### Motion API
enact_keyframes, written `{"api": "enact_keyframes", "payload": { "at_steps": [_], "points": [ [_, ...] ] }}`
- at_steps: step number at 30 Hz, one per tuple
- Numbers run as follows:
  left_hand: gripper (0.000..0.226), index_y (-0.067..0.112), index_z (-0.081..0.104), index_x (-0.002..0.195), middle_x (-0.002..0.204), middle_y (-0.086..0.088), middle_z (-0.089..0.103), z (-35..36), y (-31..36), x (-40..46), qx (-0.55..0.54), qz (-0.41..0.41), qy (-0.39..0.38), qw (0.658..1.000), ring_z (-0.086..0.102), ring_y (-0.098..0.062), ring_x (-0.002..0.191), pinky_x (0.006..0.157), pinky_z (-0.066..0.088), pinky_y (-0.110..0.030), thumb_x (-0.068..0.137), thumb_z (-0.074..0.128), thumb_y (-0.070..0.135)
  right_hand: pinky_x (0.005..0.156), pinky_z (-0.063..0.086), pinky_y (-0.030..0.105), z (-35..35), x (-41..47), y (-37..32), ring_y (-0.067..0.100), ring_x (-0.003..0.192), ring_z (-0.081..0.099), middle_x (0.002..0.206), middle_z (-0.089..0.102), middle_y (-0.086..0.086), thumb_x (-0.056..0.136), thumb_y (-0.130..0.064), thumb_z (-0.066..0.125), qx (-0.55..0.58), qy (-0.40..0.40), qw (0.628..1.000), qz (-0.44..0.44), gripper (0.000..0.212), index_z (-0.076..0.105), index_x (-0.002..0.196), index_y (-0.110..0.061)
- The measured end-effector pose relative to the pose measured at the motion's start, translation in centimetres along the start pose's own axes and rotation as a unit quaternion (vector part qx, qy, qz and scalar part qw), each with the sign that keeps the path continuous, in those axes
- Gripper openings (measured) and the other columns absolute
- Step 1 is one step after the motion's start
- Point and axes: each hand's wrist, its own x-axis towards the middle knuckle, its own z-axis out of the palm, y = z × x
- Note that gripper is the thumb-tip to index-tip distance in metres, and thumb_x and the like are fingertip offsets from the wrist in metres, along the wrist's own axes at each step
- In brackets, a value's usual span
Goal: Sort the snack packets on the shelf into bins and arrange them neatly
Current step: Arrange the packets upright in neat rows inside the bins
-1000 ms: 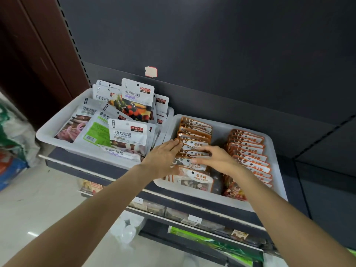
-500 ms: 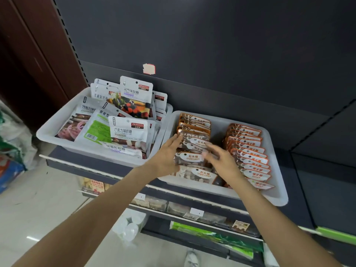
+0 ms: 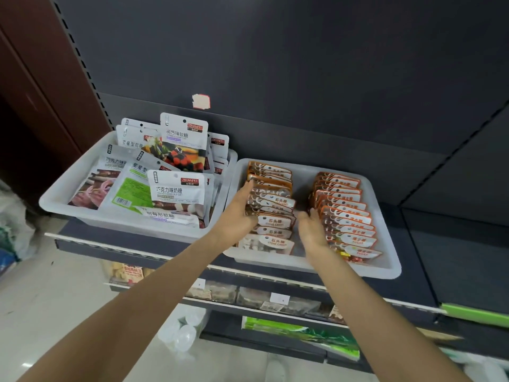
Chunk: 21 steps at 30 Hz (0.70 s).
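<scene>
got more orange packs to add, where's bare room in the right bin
Bare floor shows in the right bin along its back wall and in the lane between the left row and right row. The left bin is crowded.

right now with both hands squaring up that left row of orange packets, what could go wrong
1. The left hand and right hand flank the left row of orange packets; squeezing could buckle the overlapped packets out of line.
2. The right hand sits close to the right row and might nudge it.
3. The right bin overhangs the shelf edge; pulling forward could tip it.
</scene>
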Motion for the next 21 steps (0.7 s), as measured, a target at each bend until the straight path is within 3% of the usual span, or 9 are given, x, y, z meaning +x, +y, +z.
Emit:
{"api": "enact_keyframes", "payload": {
  "at_steps": [3, 5, 7, 9, 10, 13, 15, 17, 21],
  "points": [
    [0.071, 0.034, 0.028, 0.138, 0.134, 0.005, 0.048, 0.5, 0.1, -0.3, -0.043, -0.024, -0.033, 0.998, 0.048, -0.01, 0.12, 0.106, 0.041, -0.034, 0.087, 0.055, -0.007, 0.095, 0.041, 0.032, 1.5, -1.5, -0.4, 0.018, 0.114, 0.052, 0.141, 0.047, 0.008, 0.102, -0.03, 0.034, 0.024, -0.066, 0.997, -0.015, 0.038, 0.035, 0.139, -0.021],
    [0.071, 0.03, 0.02, 0.145, 0.141, 0.002, 0.04, 0.7, 0.1, -0.5, -0.002, -0.037, -0.059, 0.998, 0.043, -0.011, 0.124, 0.108, 0.037, -0.034, 0.09, 0.053, -0.002, 0.085, 0.043, 0.026, 2.0, -1.8, -0.7, 0.013, 0.101, 0.054, 0.135, 0.053, 0.005, 0.102, -0.03, 0.036, 0.022, -0.093, 0.995, -0.037, 0.036, 0.036, 0.137, -0.022],
    [0.069, 0.027, 0.016, 0.149, 0.152, 0.001, 0.027, 0.4, -0.1, 0.0, 0.105, -0.021, -0.046, 0.993, 0.033, -0.016, 0.137, 0.113, 0.032, -0.037, 0.094, 0.052, 0.006, 0.094, 0.042, 0.031, 1.3, -1.3, -1.1, 0.018, 0.115, 0.052, 0.143, 0.044, 0.005, 0.102, -0.03, 0.037, 0.013, -0.089, 0.995, -0.037, 0.044, 0.028, 0.144, -0.02],
    [0.065, 0.024, 0.01, 0.151, 0.159, 0.002, 0.009, -0.2, -0.4, 0.7, 0.27, 0.024, -0.026, 0.962, 0.011, -0.018, 0.146, 0.117, 0.02, -0.036, 0.098, 0.046, 0.016, 0.109, 0.03, 0.037, 0.5, -0.4, -1.2, 0.024, 0.138, 0.034, 0.153, 0.029, 0.004, 0.102, -0.032, 0.037, -0.018, -0.059, 0.998, -0.031, 0.057, 0.012, 0.151, -0.019],
    [0.063, 0.022, 0.006, 0.151, 0.16, 0.001, 0.001, -0.5, -0.6, 1.1, 0.333, 0.04, -0.022, 0.942, 0.002, -0.018, 0.147, 0.118, 0.016, -0.035, 0.1, 0.043, 0.02, 0.112, 0.026, 0.039, 0.4, -0.1, -1.2, 0.025, 0.141, 0.028, 0.155, 0.024, 0.005, 0.102, -0.032, 0.037, -0.022, -0.053, 0.998, -0.027, 0.06, 0.007, 0.152, -0.02],
    [0.065, 0.019, -0.003, 0.151, 0.159, -0.003, -0.012, -0.4, -1.3, 1.7, 0.427, 0.017, -0.057, 0.902, -0.011, -0.022, 0.146, 0.119, 0.006, -0.038, 0.101, 0.037, 0.032, 0.112, 0.031, 0.04, 2.0, -0.4, -1.4, 0.026, 0.138, 0.033, 0.153, 0.028, 0.008, 0.1, -0.032, 0.042, -0.009, -0.076, 0.997, -0.026, 0.069, -0.002, 0.151, -0.02],
    [0.065, 0.021, -0.004, 0.151, 0.158, -0.004, -0.017, 0.3, -1.8, 1.7, 0.423, 0.002, -0.078, 0.903, -0.015, -0.024, 0.145, 0.117, 0.0, -0.039, 0.101, 0.036, 0.033, 0.113, 0.03, 0.042, 2.8, -0.6, -1.2, 0.026, 0.138, 0.032, 0.154, 0.027, 0.009, 0.098, -0.032, 0.046, -0.03, -0.078, 0.996, -0.033, 0.073, -0.003, 0.151, -0.019],
    [0.068, 0.025, -0.002, 0.152, 0.158, 0.0, -0.016, 0.8, -2.0, 1.5, 0.348, -0.009, -0.085, 0.934, -0.011, -0.024, 0.146, 0.117, 0.004, -0.04, 0.1, 0.043, 0.027, 0.111, 0.032, 0.038, 2.3, -0.5, -1.2, 0.025, 0.136, 0.035, 0.152, 0.029, 0.009, 0.098, -0.029, 0.046, -0.019, -0.09, 0.995, -0.026, 0.072, -0.001, 0.152, -0.02],
    [0.073, 0.028, 0.012, 0.15, 0.159, 0.002, 0.009, -0.4, -0.8, 1.8, 0.21, -0.011, -0.043, 0.977, 0.019, -0.02, 0.144, 0.117, 0.023, -0.039, 0.094, 0.055, 0.012, 0.112, 0.025, 0.039, -0.6, 1.5, -1.5, 0.025, 0.142, 0.025, 0.156, 0.023, 0.004, 0.1, -0.034, 0.041, -0.062, -0.092, 0.993, -0.037, 0.061, 0.013, 0.152, -0.02]
  ]
}}
